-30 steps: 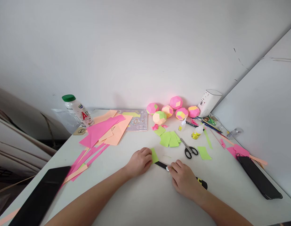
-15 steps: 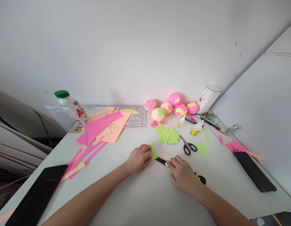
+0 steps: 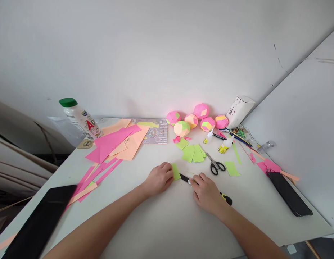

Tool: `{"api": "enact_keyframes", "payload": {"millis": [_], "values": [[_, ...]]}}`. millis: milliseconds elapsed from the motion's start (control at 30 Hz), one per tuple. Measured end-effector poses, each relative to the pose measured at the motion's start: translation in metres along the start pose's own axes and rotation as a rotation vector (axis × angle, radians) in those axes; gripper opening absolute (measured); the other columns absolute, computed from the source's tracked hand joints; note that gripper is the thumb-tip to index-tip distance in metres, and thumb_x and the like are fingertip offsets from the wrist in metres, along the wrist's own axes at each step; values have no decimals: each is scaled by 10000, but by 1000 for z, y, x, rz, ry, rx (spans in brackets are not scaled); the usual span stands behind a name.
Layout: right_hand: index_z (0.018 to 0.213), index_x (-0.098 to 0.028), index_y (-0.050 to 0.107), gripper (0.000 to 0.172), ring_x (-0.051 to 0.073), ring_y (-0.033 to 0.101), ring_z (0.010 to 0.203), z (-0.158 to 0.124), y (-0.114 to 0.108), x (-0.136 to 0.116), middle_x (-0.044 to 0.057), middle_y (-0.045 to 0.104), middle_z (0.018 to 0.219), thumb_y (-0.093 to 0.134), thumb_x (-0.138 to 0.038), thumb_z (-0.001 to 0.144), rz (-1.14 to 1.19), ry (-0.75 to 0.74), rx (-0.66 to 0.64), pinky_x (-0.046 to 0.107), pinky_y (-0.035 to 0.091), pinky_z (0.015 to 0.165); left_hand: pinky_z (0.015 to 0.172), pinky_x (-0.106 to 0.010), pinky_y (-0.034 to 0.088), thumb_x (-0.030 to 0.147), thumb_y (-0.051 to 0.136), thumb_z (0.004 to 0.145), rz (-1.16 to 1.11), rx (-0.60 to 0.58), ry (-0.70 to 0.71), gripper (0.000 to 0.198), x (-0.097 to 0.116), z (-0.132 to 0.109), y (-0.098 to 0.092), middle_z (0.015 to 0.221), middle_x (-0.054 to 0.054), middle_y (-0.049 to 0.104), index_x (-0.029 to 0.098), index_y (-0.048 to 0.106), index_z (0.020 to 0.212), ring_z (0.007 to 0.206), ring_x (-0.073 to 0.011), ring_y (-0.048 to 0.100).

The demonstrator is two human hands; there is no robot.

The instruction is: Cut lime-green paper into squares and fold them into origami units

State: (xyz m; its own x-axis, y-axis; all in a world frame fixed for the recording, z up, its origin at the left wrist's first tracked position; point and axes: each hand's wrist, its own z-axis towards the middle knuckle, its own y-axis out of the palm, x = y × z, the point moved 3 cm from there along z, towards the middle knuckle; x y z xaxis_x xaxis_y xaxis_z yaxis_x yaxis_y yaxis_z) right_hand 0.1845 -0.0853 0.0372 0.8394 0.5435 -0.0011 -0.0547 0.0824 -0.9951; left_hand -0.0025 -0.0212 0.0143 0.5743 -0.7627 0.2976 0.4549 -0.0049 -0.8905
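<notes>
My left hand (image 3: pixel 159 179) has its fingers bent together, pressing a small green paper piece (image 3: pixel 176 172) against the table; part of the paper is hidden under the fingertips. In my right hand (image 3: pixel 206 192) is a black and yellow utility knife (image 3: pixel 226 198), its dark blade lying low and pointing left at the paper's right edge. Thin green slivers lie around the blade. Beyond the hands are several green paper squares (image 3: pixel 193 153) in a loose pile, black-handled scissors (image 3: pixel 215 166) and a single green square (image 3: pixel 232 168).
Paper balls (image 3: pixel 201 110) sit against the wall near two glue bottles (image 3: pixel 225 145). Pink and orange sheets (image 3: pixel 113 142), a notebook (image 3: pixel 156 135) and a green-capped bottle (image 3: pixel 82 118) stand left. A black tablet-like slab (image 3: pixel 40 219) and a dark case (image 3: pixel 289 194) lie at the sides.
My right hand and the knife have shifted slightly left and away from me. My left hand stays on the green paper. The whole view has moved a little.
</notes>
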Motion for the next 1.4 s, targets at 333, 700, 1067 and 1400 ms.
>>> {"api": "enact_keyframes", "payload": {"millis": [333, 700, 1067, 1400], "values": [[1132, -81, 602, 380, 249, 475, 848, 10, 0, 0, 128, 614, 934, 501, -72, 766, -14, 25, -9, 346, 443, 641, 590, -281, 430, 138, 442, 836, 1, -11, 0, 180, 2, 1, -2, 837, -63, 546, 184, 544, 694, 804, -193, 514], [1138, -90, 585, 368, 257, 474, 883, 22, 3, 3, 126, 607, 963, 521, -100, 777, -40, 48, -18, 343, 430, 625, 585, -273, 419, 130, 450, 825, 24, -14, -1, 167, 0, 1, 0, 838, -63, 553, 172, 549, 698, 785, -185, 502], [1139, -70, 575, 361, 266, 474, 892, 28, 8, 6, 141, 603, 976, 500, -91, 786, -35, 80, 16, 353, 442, 628, 589, -274, 430, 145, 436, 836, 21, -1, 9, 177, 0, 0, 1, 815, -67, 541, 172, 547, 702, 783, -189, 502], [1156, -97, 567, 387, 258, 472, 886, 17, 16, 18, 135, 593, 1001, 489, -73, 777, 15, 54, 140, 359, 453, 667, 570, -295, 391, 199, 420, 863, 220, -36, 87, 167, 1, 0, -1, 848, -69, 571, 173, 567, 788, 703, -184, 505]]}}
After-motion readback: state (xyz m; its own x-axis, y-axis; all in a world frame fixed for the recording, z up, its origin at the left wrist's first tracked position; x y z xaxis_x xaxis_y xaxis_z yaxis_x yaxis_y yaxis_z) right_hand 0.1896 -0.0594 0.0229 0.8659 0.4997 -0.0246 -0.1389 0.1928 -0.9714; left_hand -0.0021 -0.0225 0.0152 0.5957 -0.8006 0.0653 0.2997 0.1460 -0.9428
